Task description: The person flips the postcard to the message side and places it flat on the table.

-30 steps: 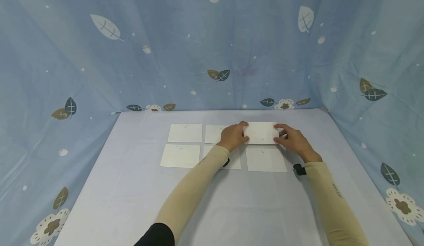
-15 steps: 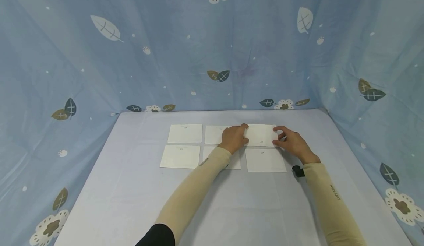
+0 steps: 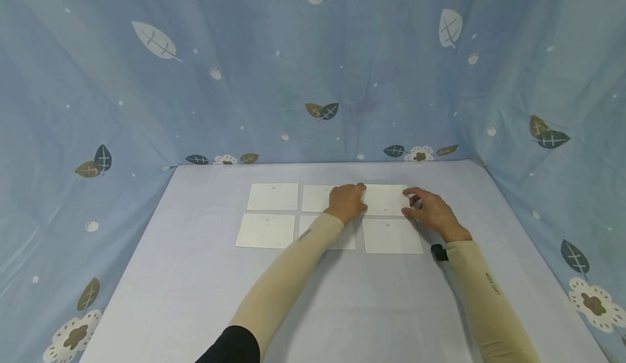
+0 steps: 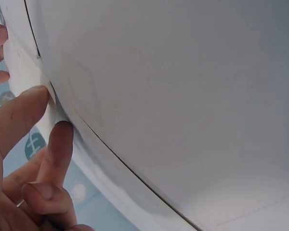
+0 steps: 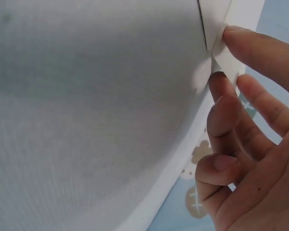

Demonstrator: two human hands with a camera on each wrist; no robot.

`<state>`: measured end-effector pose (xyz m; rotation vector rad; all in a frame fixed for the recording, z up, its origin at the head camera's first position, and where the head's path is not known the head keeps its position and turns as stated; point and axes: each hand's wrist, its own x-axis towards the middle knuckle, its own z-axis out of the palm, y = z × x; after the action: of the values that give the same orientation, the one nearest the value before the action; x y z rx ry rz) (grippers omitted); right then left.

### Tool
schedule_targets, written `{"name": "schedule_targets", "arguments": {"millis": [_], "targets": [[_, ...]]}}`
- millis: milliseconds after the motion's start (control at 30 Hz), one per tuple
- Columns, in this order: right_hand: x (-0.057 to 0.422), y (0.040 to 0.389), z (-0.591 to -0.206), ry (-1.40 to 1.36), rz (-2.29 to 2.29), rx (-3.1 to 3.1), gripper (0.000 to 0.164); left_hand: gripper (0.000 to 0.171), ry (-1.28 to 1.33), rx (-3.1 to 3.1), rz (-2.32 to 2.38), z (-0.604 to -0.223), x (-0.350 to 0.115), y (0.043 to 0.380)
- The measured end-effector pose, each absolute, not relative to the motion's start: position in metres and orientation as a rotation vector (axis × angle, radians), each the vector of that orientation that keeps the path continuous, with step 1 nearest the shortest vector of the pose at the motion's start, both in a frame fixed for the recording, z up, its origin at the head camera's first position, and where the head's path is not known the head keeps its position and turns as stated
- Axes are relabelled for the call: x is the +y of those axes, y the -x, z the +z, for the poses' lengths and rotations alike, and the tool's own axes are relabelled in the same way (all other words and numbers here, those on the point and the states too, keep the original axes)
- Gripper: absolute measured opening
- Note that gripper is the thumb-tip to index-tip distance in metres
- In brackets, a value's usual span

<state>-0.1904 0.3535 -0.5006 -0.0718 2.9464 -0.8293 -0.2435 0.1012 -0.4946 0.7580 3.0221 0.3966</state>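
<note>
A blank-looking white card (image 3: pixel 385 200) with a tiny printed mark near its front edge lies at the back right of a two-row layout. My left hand (image 3: pixel 344 204) pinches its left edge, and my right hand (image 3: pixel 432 213) pinches the right edge. In the left wrist view the thumb (image 4: pixel 26 113) presses on the card's edge with a finger low beside it. The right wrist view has the thumb (image 5: pixel 260 50) on top of the card (image 5: pixel 225 60) and fingertips under its slightly raised corner. Just in front lies another white card (image 3: pixel 393 236).
Two more cards lie at the left, one behind (image 3: pixel 273 196) and one in front (image 3: pixel 265 231). My left hand and forearm partly cover the middle cards (image 3: pixel 315 198). A white cloth covers the table (image 3: pixel 362 303); a blue patterned curtain (image 3: pixel 274 91) stands behind and at the sides.
The held card has come down and slightly toward me, level with its row. Both hands moved with it, then stayed nearly still over the last half second.
</note>
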Motion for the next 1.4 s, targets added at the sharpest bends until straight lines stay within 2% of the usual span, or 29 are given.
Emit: {"name": "schedule_targets", "arguments": {"millis": [233, 567, 767, 900, 1133, 1400], "targets": [[0.355, 0.19, -0.501, 0.084, -0.789, 2.965, 0.052, 0.04, -0.733, 2.984, 0.422, -0.494, 0.099, 0.244], [0.355, 0.189, -0.499, 0.087, -0.785, 2.981, 0.054, 0.042, -0.719, 2.958, 0.454, -0.496, 0.098, 0.244], [0.35, 0.182, -0.496, 0.099, -0.782, 3.097, 0.048, 0.036, -0.732, 2.944, 0.617, -0.495, 0.089, 0.237], [0.341, 0.167, -0.489, 0.163, -0.777, 3.224, 0.047, 0.032, -0.793, 2.985, 0.702, -0.487, 0.077, 0.226], [0.324, 0.134, -0.476, 0.436, -0.803, 3.457, 0.045, 0.031, -0.915, 3.139, 0.616, -0.469, 0.036, 0.19], [0.324, 0.11, -0.471, 0.538, -0.886, 3.551, 0.048, 0.033, -1.139, 3.434, 0.504, -0.471, -0.018, 0.155]]}}
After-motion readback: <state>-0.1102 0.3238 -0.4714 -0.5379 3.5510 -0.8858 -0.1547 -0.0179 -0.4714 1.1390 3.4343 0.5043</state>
